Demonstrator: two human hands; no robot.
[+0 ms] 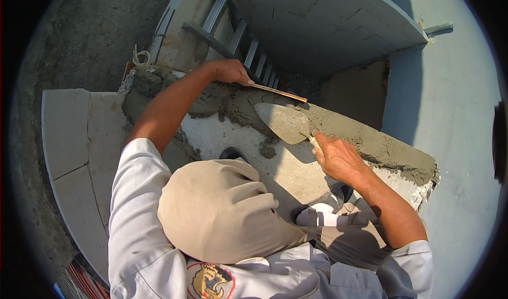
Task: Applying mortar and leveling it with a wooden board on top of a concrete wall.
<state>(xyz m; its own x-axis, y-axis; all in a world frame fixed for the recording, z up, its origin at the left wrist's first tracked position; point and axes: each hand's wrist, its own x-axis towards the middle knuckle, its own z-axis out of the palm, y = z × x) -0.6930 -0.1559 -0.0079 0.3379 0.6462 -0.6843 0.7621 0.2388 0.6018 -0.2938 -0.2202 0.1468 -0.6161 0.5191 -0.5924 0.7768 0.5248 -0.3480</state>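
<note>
At frame centre the right hand (338, 159) grips a trowel (283, 121), blade flat on the wet mortar (370, 140) (spreading it along the wall top), while the left hand (230, 71), upper centre, presses a wooden strip (280, 92) as an edge guide.

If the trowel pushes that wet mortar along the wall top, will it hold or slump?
The mortar looks stiff and probably heavy: it stands in a lumpy ridge. Pushed by the trowel, it would likely smear, not flow. Near the broken end it may crumble off.
</note>
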